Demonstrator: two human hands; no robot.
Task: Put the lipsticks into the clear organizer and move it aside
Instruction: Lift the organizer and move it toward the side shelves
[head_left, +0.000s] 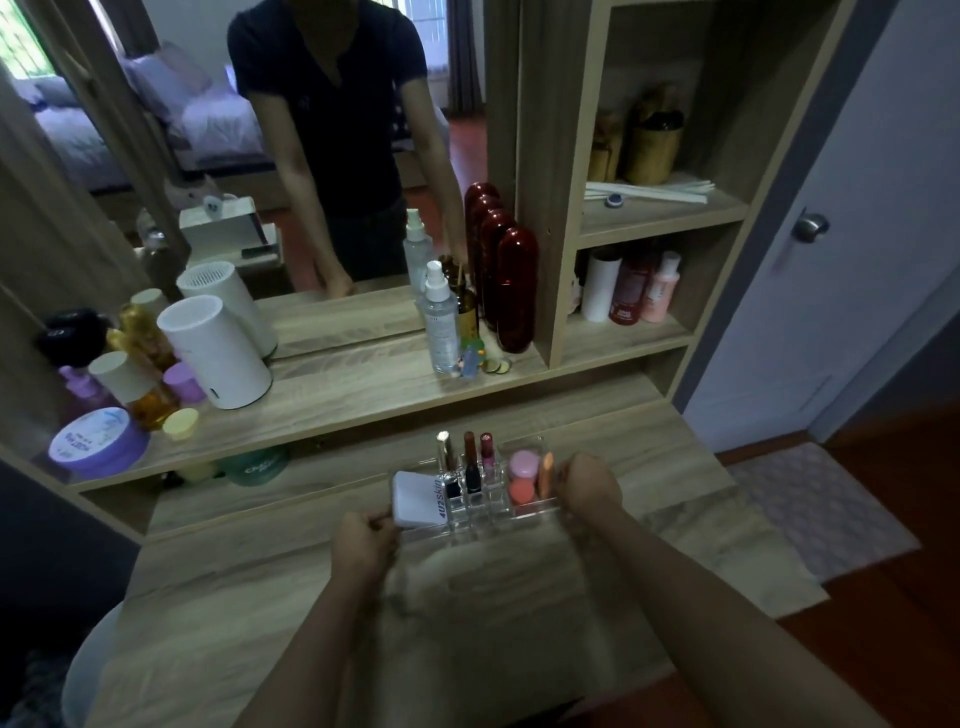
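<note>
The clear organizer (480, 522) sits on the wooden dressing table, just in front of the raised shelf. Three lipsticks stand upright in its slots: a gold one (445, 453), a brown and black one (471, 462) and a dark pink one (487, 451). A white compact (415, 499) leans in its left end, and pink and orange sponges (523, 475) fill the right compartment. My left hand (363, 540) grips the organizer's left end. Its right end is held by my right hand (587, 486).
The raised shelf (363, 400) behind holds a white cylinder (215, 353), jars and bottles at left, and a spray bottle (441, 322) and red bottles (514, 291) near the mirror. Open cubbies (639, 291) with bottles stand at right. A door (810, 228) is beyond.
</note>
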